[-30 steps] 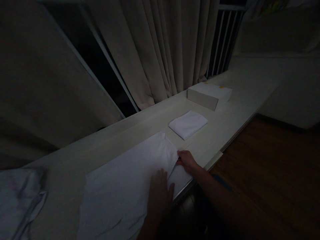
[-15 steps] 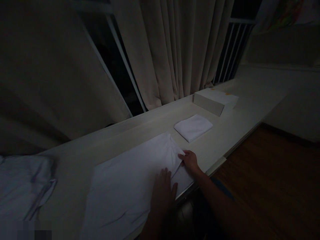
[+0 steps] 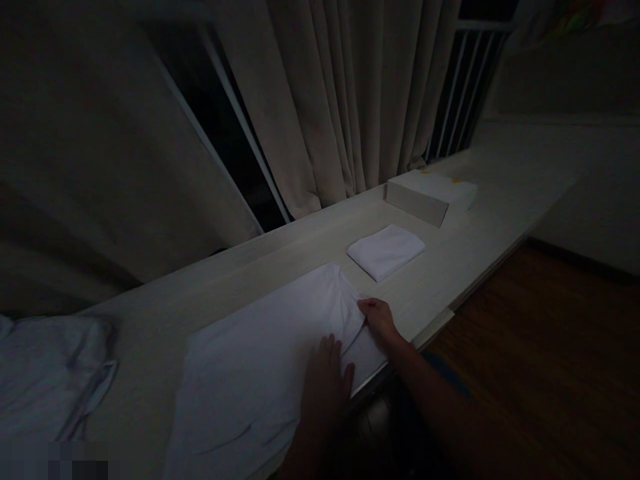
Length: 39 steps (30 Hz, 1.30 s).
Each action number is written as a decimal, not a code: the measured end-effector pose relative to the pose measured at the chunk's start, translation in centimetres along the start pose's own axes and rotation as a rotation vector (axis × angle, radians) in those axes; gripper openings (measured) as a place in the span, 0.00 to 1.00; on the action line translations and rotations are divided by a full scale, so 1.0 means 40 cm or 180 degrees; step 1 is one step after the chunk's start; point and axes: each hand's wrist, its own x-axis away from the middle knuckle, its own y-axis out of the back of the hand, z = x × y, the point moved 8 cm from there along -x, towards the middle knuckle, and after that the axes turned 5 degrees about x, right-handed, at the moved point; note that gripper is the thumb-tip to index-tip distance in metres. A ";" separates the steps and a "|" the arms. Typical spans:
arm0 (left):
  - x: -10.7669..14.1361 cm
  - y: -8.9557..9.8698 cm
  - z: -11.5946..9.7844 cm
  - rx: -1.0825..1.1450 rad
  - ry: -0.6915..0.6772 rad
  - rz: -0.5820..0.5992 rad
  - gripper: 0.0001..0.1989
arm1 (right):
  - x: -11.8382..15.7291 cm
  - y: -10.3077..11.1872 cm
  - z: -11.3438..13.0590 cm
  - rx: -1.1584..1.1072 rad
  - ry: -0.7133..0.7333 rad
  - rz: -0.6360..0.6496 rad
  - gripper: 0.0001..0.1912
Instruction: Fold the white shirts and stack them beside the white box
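Note:
A white cloth garment (image 3: 250,353), perhaps a shirt, lies spread on the long pale table, one part folded over at its right end. My left hand (image 3: 325,377) rests flat on it near the table's front edge, fingers stretched out. At the folded right end, my right hand (image 3: 379,317) pinches a corner of the cloth between thumb and fingers. Just beyond that hand lies a neatly folded white cloth (image 3: 386,251), touched by neither hand. The dim light hides the finer detail of the fabric.
A crumpled white cloth (image 3: 50,373) lies at the table's left end. Farther right on the pale table (image 3: 480,247) stands a white box (image 3: 425,197) with orange marks. Beige curtains (image 3: 330,100) hang behind, beside dark window gaps. Wooden floor (image 3: 540,347) shows at the right.
My right hand's fingers have shifted slightly on the cloth corner. The left hand stays flat in place. The camera view has tilted a little.

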 end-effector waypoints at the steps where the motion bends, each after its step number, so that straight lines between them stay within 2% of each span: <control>1: 0.000 0.002 -0.001 -0.0012 -0.0003 -0.0003 0.26 | 0.001 0.001 0.003 -0.0011 0.0017 -0.0039 0.18; 4: 0.000 0.008 -0.003 -0.0013 0.0002 -0.0021 0.26 | 0.008 -0.010 -0.002 -0.0201 -0.0217 -0.0012 0.17; 7: 0.000 0.010 -0.004 0.0008 0.0018 -0.0025 0.26 | 0.017 -0.049 -0.005 -0.0569 -0.0565 0.0403 0.14; 11: -0.001 0.005 -0.002 0.0000 0.0014 -0.0011 0.27 | 0.024 -0.076 0.005 -0.0667 -0.0752 0.0773 0.09; 18: 0.000 -0.001 0.001 -0.0024 -0.0050 -0.0072 0.26 | 0.039 -0.069 0.029 -0.0794 -0.0420 0.0930 0.18; 25: 0.004 0.000 0.000 0.0044 -0.0013 -0.0064 0.28 | 0.011 -0.101 -0.008 -0.0706 -0.0589 0.0941 0.12; 28: 0.002 0.003 0.001 0.0069 -0.0004 -0.0093 0.28 | 0.001 -0.080 0.001 -0.0069 -0.0266 0.0697 0.10; 32: -0.001 0.001 0.005 0.0099 0.0009 -0.0118 0.27 | 0.015 0.001 0.043 0.0926 0.0191 0.0021 0.12; 34: 0.002 -0.004 0.007 0.0112 0.0004 -0.0106 0.27 | 0.035 0.038 0.084 0.1579 0.0651 -0.0342 0.17; 36: 0.008 -0.009 0.009 0.0130 -0.0004 -0.0086 0.27 | 0.061 0.036 0.123 0.2490 0.1287 -0.0507 0.17; 37: 0.011 -0.011 0.012 0.0146 0.0000 -0.0073 0.28 | 0.073 0.019 0.130 0.2893 0.1578 -0.0455 0.17; 39: 0.009 -0.013 0.025 0.0205 0.0035 -0.0026 0.27 | 0.094 -0.029 0.117 0.3430 0.1986 -0.0105 0.18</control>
